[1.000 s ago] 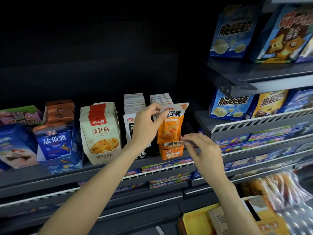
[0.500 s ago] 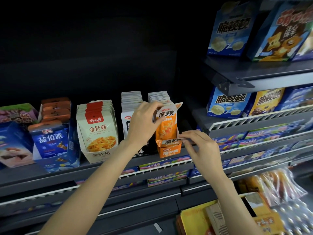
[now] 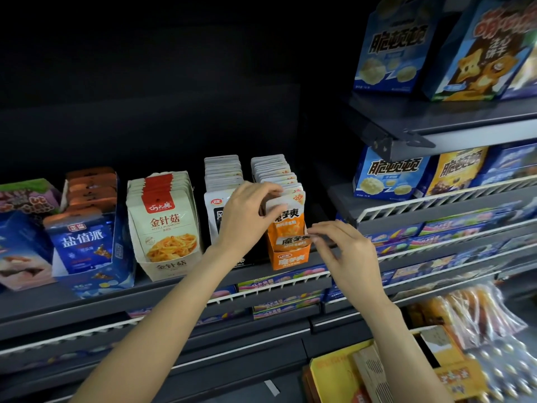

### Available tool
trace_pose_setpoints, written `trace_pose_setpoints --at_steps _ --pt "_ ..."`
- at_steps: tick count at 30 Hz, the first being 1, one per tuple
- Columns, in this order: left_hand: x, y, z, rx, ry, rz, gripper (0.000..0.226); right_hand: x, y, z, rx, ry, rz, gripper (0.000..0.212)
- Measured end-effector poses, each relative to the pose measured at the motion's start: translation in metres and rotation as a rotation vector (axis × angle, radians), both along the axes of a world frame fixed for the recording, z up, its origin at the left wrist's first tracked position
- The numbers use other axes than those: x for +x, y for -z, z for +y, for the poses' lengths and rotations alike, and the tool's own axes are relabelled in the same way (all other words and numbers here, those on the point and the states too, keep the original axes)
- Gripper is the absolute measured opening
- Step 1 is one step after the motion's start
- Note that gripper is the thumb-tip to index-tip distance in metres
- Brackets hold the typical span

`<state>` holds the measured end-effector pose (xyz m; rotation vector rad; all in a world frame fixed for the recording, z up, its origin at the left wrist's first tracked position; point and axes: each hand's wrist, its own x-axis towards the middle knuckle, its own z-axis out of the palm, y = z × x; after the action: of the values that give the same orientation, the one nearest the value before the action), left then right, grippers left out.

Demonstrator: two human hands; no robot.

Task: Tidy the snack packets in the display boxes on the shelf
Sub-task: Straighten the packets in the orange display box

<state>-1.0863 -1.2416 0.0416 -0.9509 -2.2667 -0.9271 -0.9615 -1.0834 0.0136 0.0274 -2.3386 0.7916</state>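
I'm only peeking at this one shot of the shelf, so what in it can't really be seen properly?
Head view only:
- black display box: label mostly hidden behind the left hand.
- orange display box: right wall covered by the right hand.
- packets behind the orange packet: only top edges show.
- purple box: cut by the left edge.
- clear bags at lower right: blurred.

An orange-and-white snack packet (image 3: 286, 221) in an orange display box (image 3: 289, 258); beside it cream packets (image 3: 164, 219) with red tops, and seemingly blue cartons (image 3: 390, 175).
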Motion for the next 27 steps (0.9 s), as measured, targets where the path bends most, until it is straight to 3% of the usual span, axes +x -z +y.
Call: trace_pose_setpoints --at_steps 3,5,10,14,17,19,24,27 --pt "-0.005 -0.004 -0.004 0.082 0.04 -0.036 0.017 -0.001 0.0 0.0 -0.024 -0.004 -0.006 0.015" --pt "-0.009 -0.004 -0.004 0.038 0.043 -0.037 0.012 -0.002 0.0 -0.001 -0.04 -0.008 -0.005 0.016" --pt "-0.016 0.001 -0.004 0.031 0.035 -0.039 0.017 -0.005 -0.001 -0.002 -0.048 0.014 -0.025 0.016" --pt "-0.016 0.004 -0.007 0.064 0.022 0.093 0.026 -0.01 -0.008 0.0 -0.057 0.013 -0.009 0.013" --pt "-0.012 0.005 -0.01 0.068 0.056 0.12 0.02 -0.015 -0.018 -0.001 -0.095 0.018 0.014 0.012" --pt "-0.005 0.003 -0.013 0.115 0.142 0.038 0.015 -0.02 -0.023 -0.001 -0.088 0.034 0.021 0.011" --pt "0.023 -0.009 -0.019 0.201 0.32 -0.475 0.024 -0.031 -0.039 -0.004 -0.195 0.034 0.056 0.01" --pt "0.025 -0.006 -0.016 0.146 0.283 -0.518 0.031 -0.037 -0.056 -0.006 -0.245 0.033 0.117 0.012"
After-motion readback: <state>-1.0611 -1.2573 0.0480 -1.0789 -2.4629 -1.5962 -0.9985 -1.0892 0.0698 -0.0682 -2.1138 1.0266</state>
